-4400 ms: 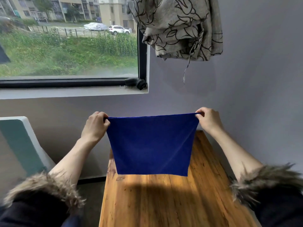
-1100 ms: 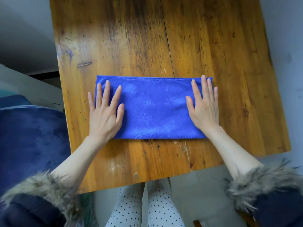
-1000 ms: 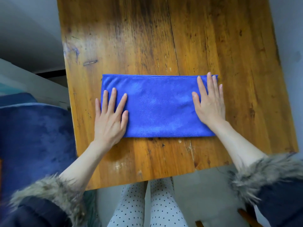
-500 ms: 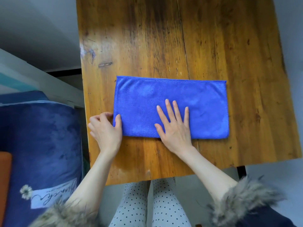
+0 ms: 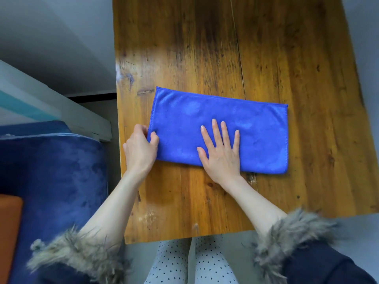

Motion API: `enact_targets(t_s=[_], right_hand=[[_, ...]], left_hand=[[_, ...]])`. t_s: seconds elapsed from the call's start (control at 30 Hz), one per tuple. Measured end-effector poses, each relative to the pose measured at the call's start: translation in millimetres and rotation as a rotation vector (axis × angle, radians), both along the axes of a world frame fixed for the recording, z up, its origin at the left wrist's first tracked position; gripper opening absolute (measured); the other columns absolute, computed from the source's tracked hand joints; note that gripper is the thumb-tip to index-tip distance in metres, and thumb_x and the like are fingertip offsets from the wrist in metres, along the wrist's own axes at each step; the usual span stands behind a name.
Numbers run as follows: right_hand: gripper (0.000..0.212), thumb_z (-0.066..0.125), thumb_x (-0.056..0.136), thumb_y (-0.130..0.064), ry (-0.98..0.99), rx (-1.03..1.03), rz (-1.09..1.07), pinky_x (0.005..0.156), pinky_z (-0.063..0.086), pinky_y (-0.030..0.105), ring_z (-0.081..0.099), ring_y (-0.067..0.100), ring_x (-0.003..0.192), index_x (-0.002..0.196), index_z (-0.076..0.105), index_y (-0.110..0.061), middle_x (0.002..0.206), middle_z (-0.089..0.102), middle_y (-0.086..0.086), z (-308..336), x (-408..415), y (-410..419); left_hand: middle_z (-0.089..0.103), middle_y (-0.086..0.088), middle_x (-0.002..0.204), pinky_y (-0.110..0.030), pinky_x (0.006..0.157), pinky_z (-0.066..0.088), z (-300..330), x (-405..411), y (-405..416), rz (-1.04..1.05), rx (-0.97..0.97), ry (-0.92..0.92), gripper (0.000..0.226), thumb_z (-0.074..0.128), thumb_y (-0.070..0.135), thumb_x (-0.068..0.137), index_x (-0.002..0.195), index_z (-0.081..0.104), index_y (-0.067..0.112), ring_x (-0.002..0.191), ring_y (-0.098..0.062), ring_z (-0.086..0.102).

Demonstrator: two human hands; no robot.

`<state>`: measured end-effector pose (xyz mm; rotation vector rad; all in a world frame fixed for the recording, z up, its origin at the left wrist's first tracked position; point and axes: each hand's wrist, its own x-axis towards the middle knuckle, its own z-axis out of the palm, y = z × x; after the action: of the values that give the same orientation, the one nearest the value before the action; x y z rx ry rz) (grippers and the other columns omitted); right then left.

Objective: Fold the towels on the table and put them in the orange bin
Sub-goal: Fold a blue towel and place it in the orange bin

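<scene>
A blue towel point(image 5: 256, 128), folded into a long rectangle, lies flat across the wooden table point(image 5: 205, 48). My left hand point(image 5: 140, 148) pinches the towel's left edge between thumb and curled fingers. My right hand point(image 5: 221, 152) lies flat on the towel's middle near its front edge, fingers straight and spread, pressing it down. An orange surface point(image 5: 9, 232), perhaps the bin, shows at the lower left edge; most of it is cut off.
A dark blue plush cushion or bedding point(image 5: 55, 177) sits left of the table, beside a white and teal board point(image 5: 30, 99). Grey floor lies beyond the table's right edge. My legs in dotted trousers point(image 5: 190, 261) are under the near edge.
The towel went from hanging in the air to lying folded on the table. In the last second my right hand slid from its right end to the middle, and my left hand pinched the left edge.
</scene>
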<state>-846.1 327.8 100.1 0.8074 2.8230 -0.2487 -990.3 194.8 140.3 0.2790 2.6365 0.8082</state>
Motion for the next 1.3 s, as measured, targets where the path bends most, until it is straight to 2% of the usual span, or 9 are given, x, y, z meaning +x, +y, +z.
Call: enact_targets(t_s=[0.07, 0.2, 0.4, 0.57, 0.7, 0.93, 1.07, 1.17, 1.3], right_hand=[[0.059, 0.027, 0.097, -0.048, -0.008, -0.018, 0.003, 0.114, -0.006, 0.055, -0.003, 0.025, 0.145, 0.149, 0.010, -0.027, 0.158, 0.002, 0.004, 2.4, -22.5, 9.1], [0.059, 0.031, 0.097, -0.044, 0.044, -0.062, 0.001, 0.114, -0.005, 0.053, -0.003, 0.022, 0.145, 0.149, 0.010, -0.027, 0.158, 0.001, 0.002, 11.7, -38.0, 15.6], [0.059, 0.043, 0.095, -0.034, 0.096, -0.129, -0.193, 0.115, -0.003, 0.048, 0.001, 0.023, 0.146, 0.148, 0.020, -0.024, 0.158, 0.006, 0.004, 17.3, 8.6, 6.6], [0.057, 0.039, 0.097, -0.035, 0.144, -0.246, -0.168, 0.116, -0.004, 0.038, 0.000, 0.017, 0.145, 0.148, 0.017, -0.024, 0.158, 0.006, 0.002, 18.6, 20.1, 16.9], [0.056, 0.041, 0.097, -0.029, 0.301, -0.449, -0.226, 0.115, 0.010, 0.029, 0.011, 0.011, 0.144, 0.148, 0.018, -0.026, 0.157, 0.012, -0.002, 32.7, 28.4, 30.8], [0.040, 0.048, 0.096, -0.014, 0.629, -0.913, -0.696, 0.092, 0.043, 0.012, 0.053, 0.006, 0.113, 0.136, 0.044, -0.017, 0.134, 0.052, -0.001, 42.6, 63.7, 69.2], [0.029, 0.040, 0.099, -0.019, 0.720, -0.959, -0.848, 0.087, 0.051, 0.029, 0.062, 0.009, 0.098, 0.123, 0.055, -0.015, 0.114, 0.063, 0.003, 36.3, 87.5, 89.5], [0.029, 0.040, 0.099, -0.023, 0.709, -1.007, -0.901, 0.083, 0.053, 0.030, 0.063, 0.010, 0.091, 0.120, 0.058, -0.012, 0.101, 0.064, -0.001, 32.1, 92.8, 96.5], [0.025, 0.046, 0.095, -0.034, 0.619, -0.991, -0.855, 0.075, 0.051, 0.027, 0.059, 0.009, 0.081, 0.100, 0.065, -0.018, 0.084, 0.063, -0.009, 29.3, 88.0, 101.4]], left_hand=[[0.056, -0.003, 0.088, -0.029, 0.075, 0.036, 7.1, -22.7, 8.2, 0.042, 0.064, -0.039, 0.010, 0.053, 0.021, 0.091, 0.093, 0.051, 0.012, 0.090, -0.028, 0.053], [0.063, -0.006, 0.098, -0.037, 0.093, 0.046, 22.3, -63.4, 20.7, 0.141, 0.082, -0.192, 0.032, 0.062, 0.022, 0.086, 0.116, 0.060, 0.008, 0.105, -0.026, 0.057], [0.066, -0.008, 0.098, -0.030, 0.071, 0.051, 31.9, -66.4, 19.6, 0.229, 0.277, -0.488, 0.010, 0.064, 0.010, 0.085, 0.093, 0.064, 0.015, 0.078, -0.013, 0.063], [0.070, -0.001, 0.095, -0.032, 0.073, 0.053, 47.1, -58.0, 25.6, 0.141, 0.377, -0.497, 0.006, 0.065, 0.013, 0.085, 0.089, 0.067, 0.018, 0.083, -0.012, 0.067], [0.071, 0.008, 0.078, -0.022, 0.064, 0.052, 70.1, -40.7, 49.4, 0.032, 0.404, -0.420, 0.015, 0.062, 0.011, 0.086, 0.079, 0.068, 0.022, 0.069, -0.004, 0.066], [0.065, -0.005, 0.077, -0.029, 0.066, 0.044, 93.4, 23.4, 128.7, -0.176, 0.346, -0.214, 0.012, 0.059, 0.013, 0.082, 0.084, 0.070, 0.014, 0.068, -0.015, 0.055], [0.060, 0.004, 0.080, -0.019, 0.068, 0.036, 73.7, 73.8, 172.8, -0.340, 0.215, -0.093, 0.018, 0.059, 0.017, 0.085, 0.100, 0.066, 0.013, 0.079, -0.018, 0.057], [0.064, -0.007, 0.099, -0.027, 0.081, 0.042, 44.6, 102.7, 187.7, -0.403, 0.131, -0.177, 0.024, 0.057, 0.017, 0.088, 0.110, 0.063, 0.009, 0.095, -0.023, 0.058], [0.062, -0.009, 0.101, -0.029, 0.081, 0.046, 21.2, 118.1, 175.3, -0.456, 0.165, -0.246, 0.016, 0.052, 0.018, 0.093, 0.102, 0.062, 0.009, 0.087, -0.019, 0.058]])
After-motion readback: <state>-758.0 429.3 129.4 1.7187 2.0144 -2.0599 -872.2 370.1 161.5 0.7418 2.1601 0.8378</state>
